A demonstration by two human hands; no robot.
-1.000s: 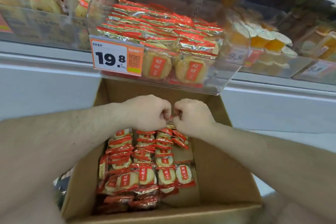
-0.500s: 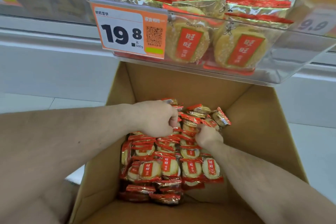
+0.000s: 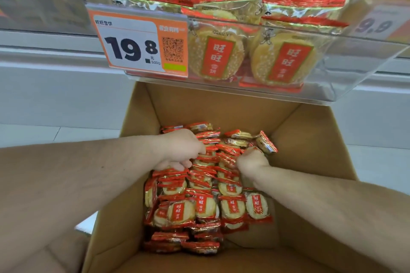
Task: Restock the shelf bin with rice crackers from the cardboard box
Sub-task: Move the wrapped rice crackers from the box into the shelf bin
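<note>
We start with the cardboard box (image 3: 310,162), open on the floor just below the shelf, its flaps standing up around our arms. Above it the clear shelf bin (image 3: 355,68) juts out from the shelf, already holding a deep layer of packets behind its front wall, with the orange price tag (image 3: 137,44) clipped to the left of that wall.

The rice crackers (image 3: 206,204) we need lie in the box as a loose heap of red-and-gold packets, piled toward its middle and far side.

Our left hand (image 3: 180,150) is sunk into the far left of the heap, its fingers curled down among the packets. Our right hand (image 3: 251,160) is pushed in on the right, and its fingers appear to be closed round packets, though the wrappers hide most of them; how many either hand has, we cannot tell.

The step in hand looks like gathering a double handful. To do it well, we would press the two hands toward each other so the packets between them are squeezed into one bundle, scoop from underneath rather than pinching wrapper edges, and lift straight up, clear of the flaps. The wrappers look slippery, so a modest load seems safer than a big one. The bin's front wall overhangs the box, so we would bring the load out toward us before raising it over that rim.
</note>
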